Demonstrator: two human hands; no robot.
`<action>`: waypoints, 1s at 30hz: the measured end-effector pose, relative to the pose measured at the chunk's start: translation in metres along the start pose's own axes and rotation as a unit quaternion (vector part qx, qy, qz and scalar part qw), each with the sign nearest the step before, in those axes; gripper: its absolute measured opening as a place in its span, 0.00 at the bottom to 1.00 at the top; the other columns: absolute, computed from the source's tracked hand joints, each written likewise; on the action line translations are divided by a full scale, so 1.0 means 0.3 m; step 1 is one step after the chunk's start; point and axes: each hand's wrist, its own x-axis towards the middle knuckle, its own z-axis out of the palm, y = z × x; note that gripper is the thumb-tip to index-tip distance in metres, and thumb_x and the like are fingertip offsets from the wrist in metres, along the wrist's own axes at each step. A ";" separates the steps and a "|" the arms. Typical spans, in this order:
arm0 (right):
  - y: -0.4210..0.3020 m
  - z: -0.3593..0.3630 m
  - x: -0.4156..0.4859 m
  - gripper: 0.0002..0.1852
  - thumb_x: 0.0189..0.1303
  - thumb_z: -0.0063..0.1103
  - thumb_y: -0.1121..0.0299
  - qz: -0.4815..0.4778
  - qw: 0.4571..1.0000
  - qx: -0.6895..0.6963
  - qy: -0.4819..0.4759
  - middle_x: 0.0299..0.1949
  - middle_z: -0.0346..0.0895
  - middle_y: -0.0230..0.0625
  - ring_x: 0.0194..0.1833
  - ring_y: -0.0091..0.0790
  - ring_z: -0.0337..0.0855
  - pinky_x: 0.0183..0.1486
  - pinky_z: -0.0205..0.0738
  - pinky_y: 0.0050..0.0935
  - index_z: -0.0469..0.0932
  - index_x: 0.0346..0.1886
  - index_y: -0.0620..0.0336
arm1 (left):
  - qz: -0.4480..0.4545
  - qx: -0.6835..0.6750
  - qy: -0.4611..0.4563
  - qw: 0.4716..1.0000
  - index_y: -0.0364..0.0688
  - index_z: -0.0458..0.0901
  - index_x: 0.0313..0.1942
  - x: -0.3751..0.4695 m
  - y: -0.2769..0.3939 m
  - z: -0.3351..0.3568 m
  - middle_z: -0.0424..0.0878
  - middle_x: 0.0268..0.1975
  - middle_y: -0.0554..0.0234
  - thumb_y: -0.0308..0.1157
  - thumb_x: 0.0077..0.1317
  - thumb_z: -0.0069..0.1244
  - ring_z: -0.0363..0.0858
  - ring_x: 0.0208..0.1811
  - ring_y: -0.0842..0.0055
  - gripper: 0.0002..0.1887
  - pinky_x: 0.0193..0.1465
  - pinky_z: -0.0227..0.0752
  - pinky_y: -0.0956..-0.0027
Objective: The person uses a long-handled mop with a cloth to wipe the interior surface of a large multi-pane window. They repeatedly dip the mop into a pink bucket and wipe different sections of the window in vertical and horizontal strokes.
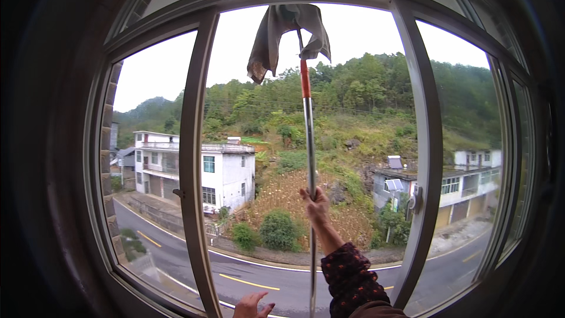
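My right hand point(317, 206), in a dark sleeve with a small red pattern, is closed around a shiny metal pole point(309, 141) that stands nearly upright in the middle of the view. Above an orange-red section of the pole, a grey-brown cloth point(265, 39) hangs draped over its top end, near the upper window frame. The pole's lower end runs out of the picture at the bottom. At the lower edge, my left hand point(252, 305) is left of the pole, fingers apart, holding nothing.
A window frame point(198, 141) surrounds the open middle section, with glass panes at left and right. A latch point(415, 199) sits on the right upright. Outside and below lie a road point(273, 276), white houses point(227, 172) and a wooded hillside point(353, 84).
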 end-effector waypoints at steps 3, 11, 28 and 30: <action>0.037 0.052 -0.025 0.13 0.63 0.68 0.64 0.023 0.998 -0.021 0.046 0.22 0.65 0.17 0.24 0.13 0.59 0.25 0.56 0.18 0.71 0.28 0.53 | 0.014 -0.037 0.019 0.999 0.33 0.78 0.45 0.134 -0.018 0.114 0.80 0.35 0.47 0.59 0.69 0.43 0.80 0.38 0.60 0.32 0.42 0.75 0.59; -0.013 0.024 -0.054 0.14 0.64 0.66 0.60 0.018 0.998 -0.036 0.045 0.20 0.64 0.18 0.23 0.14 0.58 0.22 0.54 0.21 0.73 0.30 0.57 | -0.238 -0.480 -0.113 0.837 0.32 0.73 0.54 0.548 0.033 0.413 0.79 0.51 0.51 0.57 0.74 0.33 0.77 0.52 0.65 0.33 0.58 0.69 0.65; -0.621 -0.640 -0.711 0.17 0.62 0.60 0.78 -0.212 0.936 -0.280 -0.021 0.41 0.83 0.39 0.31 0.25 0.83 0.29 0.76 0.21 0.71 0.54 0.66 | -0.298 -0.537 -0.014 0.789 0.50 0.61 0.19 0.738 0.172 0.565 0.59 0.09 0.74 0.63 0.66 0.47 0.57 0.04 0.85 0.30 0.04 0.46 0.77; -0.635 -0.672 -0.720 0.15 0.61 0.62 0.78 -0.265 0.914 -0.307 0.011 0.40 0.83 0.39 0.30 0.26 0.83 0.29 0.76 0.22 0.73 0.51 0.66 | -0.297 -0.533 -0.023 0.792 0.50 0.60 0.18 0.743 0.159 0.584 0.58 0.09 0.75 0.63 0.66 0.47 0.56 0.05 0.85 0.30 0.04 0.46 0.77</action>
